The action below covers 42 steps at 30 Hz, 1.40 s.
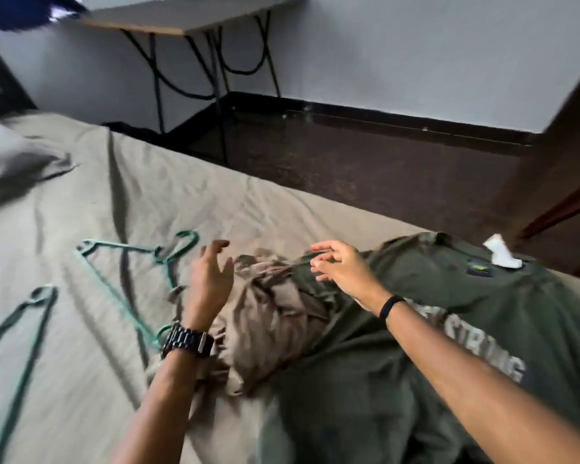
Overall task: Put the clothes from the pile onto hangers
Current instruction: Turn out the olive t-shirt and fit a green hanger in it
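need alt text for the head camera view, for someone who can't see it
A person's left hand and right hand hover, fingers spread, over a crumpled tan garment and a dark green t-shirt lying on a bed. Green hangers lie on the sheet to the left, with none holding clothes.

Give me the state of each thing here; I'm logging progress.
Green shirt: flat on bed, unhung.
Tan garment: crumpled, unhung.
Hanger: lying bare on bed.
Second hanger: lying bare.
Left hand: open, above tan garment.
Right hand: fingers loosely curled, holding nothing.
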Each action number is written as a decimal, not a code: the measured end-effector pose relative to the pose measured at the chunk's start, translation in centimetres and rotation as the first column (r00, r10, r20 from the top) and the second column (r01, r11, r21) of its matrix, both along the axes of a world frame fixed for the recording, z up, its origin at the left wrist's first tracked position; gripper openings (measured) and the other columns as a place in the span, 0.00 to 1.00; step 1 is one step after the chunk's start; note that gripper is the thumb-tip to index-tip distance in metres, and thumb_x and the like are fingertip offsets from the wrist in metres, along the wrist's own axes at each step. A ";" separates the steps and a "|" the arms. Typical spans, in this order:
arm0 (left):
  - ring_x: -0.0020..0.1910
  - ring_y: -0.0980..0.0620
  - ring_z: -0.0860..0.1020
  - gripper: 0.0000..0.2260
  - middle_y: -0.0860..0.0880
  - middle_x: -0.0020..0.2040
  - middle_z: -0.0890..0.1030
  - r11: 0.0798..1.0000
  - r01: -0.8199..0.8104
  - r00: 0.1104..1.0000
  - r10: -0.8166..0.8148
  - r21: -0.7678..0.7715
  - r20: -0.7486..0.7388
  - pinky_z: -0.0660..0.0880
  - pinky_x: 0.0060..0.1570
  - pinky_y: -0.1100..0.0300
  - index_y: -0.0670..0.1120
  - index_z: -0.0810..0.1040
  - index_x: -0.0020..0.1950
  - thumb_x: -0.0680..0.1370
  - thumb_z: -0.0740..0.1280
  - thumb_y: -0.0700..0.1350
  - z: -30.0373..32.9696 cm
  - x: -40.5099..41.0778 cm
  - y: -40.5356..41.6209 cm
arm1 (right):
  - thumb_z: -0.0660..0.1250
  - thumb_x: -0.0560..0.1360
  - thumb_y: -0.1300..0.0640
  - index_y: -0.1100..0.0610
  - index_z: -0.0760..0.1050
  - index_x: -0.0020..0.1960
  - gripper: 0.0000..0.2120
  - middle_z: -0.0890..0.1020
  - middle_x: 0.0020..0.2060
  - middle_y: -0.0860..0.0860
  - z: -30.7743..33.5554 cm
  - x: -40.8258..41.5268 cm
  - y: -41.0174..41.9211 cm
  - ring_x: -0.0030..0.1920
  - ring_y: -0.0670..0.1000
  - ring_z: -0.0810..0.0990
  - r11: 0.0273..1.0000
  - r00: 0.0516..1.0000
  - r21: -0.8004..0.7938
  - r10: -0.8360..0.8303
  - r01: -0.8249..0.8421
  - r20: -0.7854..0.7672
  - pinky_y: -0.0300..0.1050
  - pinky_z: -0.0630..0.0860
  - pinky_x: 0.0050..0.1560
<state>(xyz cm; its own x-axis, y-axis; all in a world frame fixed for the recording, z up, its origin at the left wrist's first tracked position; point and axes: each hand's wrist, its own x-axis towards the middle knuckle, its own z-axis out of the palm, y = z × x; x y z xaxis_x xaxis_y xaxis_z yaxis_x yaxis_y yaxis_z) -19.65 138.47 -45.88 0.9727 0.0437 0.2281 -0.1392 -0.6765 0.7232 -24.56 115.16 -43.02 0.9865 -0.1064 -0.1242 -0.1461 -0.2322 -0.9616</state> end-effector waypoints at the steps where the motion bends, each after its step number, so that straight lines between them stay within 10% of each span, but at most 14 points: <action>1: 0.57 0.40 0.74 0.15 0.39 0.58 0.76 0.991 -0.122 0.992 0.120 0.053 0.035 0.69 0.58 0.51 0.41 0.75 0.62 0.75 0.65 0.36 -0.1 -0.7 3.2 | 0.64 0.76 0.69 0.65 0.74 0.59 0.12 0.78 0.43 0.57 0.0 0.9 2.4 0.43 0.52 0.78 0.998 0.998 -0.023 0.064 -0.064 0.004 0.37 0.78 0.37; 9: 0.64 0.32 0.68 0.25 0.33 0.64 0.69 0.764 -0.621 0.727 0.645 0.176 -0.235 0.63 0.66 0.44 0.38 0.67 0.68 0.76 0.67 0.48 -5.3 -2.5 12.4 | 0.66 0.75 0.65 0.55 0.74 0.64 0.18 0.78 0.55 0.50 -1.0 2.3 14.1 0.56 0.47 0.77 0.847 0.877 -0.240 0.478 -0.474 -0.046 0.39 0.72 0.60; 16: 0.46 0.45 0.82 0.11 0.40 0.48 0.82 0.644 -0.670 0.740 0.539 -0.369 -0.403 0.77 0.51 0.55 0.36 0.79 0.56 0.76 0.68 0.41 -4.6 -1.7 14.0 | 0.63 0.77 0.61 0.50 0.69 0.70 0.22 0.75 0.63 0.50 -3.2 0.1 16.4 0.64 0.47 0.73 0.733 0.810 -0.355 0.562 -0.581 -0.167 0.42 0.67 0.67; 21: 0.32 0.53 0.81 0.07 0.43 0.39 0.76 -0.009 -0.490 0.861 0.155 -0.872 -0.485 0.78 0.30 0.64 0.38 0.74 0.43 0.80 0.60 0.33 -2.1 -2.1 11.2 | 0.60 0.81 0.55 0.51 0.71 0.67 0.15 0.78 0.53 0.47 -2.9 -0.3 14.9 0.53 0.42 0.77 0.849 0.876 -0.216 0.465 -0.483 -0.129 0.35 0.72 0.55; 25: 0.38 0.50 0.80 0.08 0.43 0.42 0.77 -0.185 -0.413 0.907 0.005 -0.892 -0.421 0.79 0.31 0.63 0.39 0.73 0.44 0.81 0.58 0.35 -0.1 -2.8 6.0 | 0.57 0.81 0.54 0.49 0.71 0.59 0.08 0.78 0.49 0.49 -0.7 -0.6 13.6 0.48 0.47 0.79 0.940 0.947 0.169 0.313 -0.297 -0.079 0.38 0.74 0.41; 31: 0.31 0.54 0.81 0.08 0.45 0.34 0.79 0.016 -0.322 0.908 -0.278 -0.947 -0.314 0.79 0.32 0.63 0.40 0.74 0.45 0.80 0.58 0.34 2.4 -4.8 -4.0 | 0.59 0.81 0.60 0.58 0.72 0.58 0.07 0.79 0.45 0.54 1.7 -1.7 7.2 0.36 0.44 0.79 0.983 0.998 0.184 0.014 -0.004 -0.054 0.33 0.75 0.33; 34: 0.30 0.53 0.78 0.09 0.47 0.34 0.80 0.223 -0.252 0.834 -0.443 -0.942 -0.328 0.74 0.28 0.64 0.43 0.75 0.43 0.79 0.59 0.34 2.4 -6.6 -8.5 | 0.61 0.80 0.58 0.55 0.72 0.52 0.03 0.81 0.43 0.57 1.7 -2.7 2.1 0.36 0.49 0.80 0.980 0.984 0.115 -0.154 0.163 -0.084 0.47 0.81 0.37; 42: 0.31 0.53 0.77 0.04 0.45 0.37 0.79 0.562 0.162 0.579 -0.720 -0.811 -0.382 0.77 0.33 0.60 0.41 0.75 0.48 0.78 0.63 0.33 0.7 -11.9 -20.0 | 0.57 0.81 0.48 0.56 0.78 0.45 0.16 0.63 0.20 0.44 1.9 -9.6 -11.3 0.17 0.42 0.58 0.816 0.818 0.091 -0.575 0.570 0.030 0.36 0.55 0.18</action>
<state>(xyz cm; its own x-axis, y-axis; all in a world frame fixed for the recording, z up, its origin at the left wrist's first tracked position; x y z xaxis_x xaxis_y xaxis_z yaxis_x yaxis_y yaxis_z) -31.56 118.44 -45.20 0.7524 -0.5829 -0.3067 0.3873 0.0150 0.9218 -34.19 103.88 -41.14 0.7557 -0.6466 -0.1038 -0.1783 -0.0506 -0.9827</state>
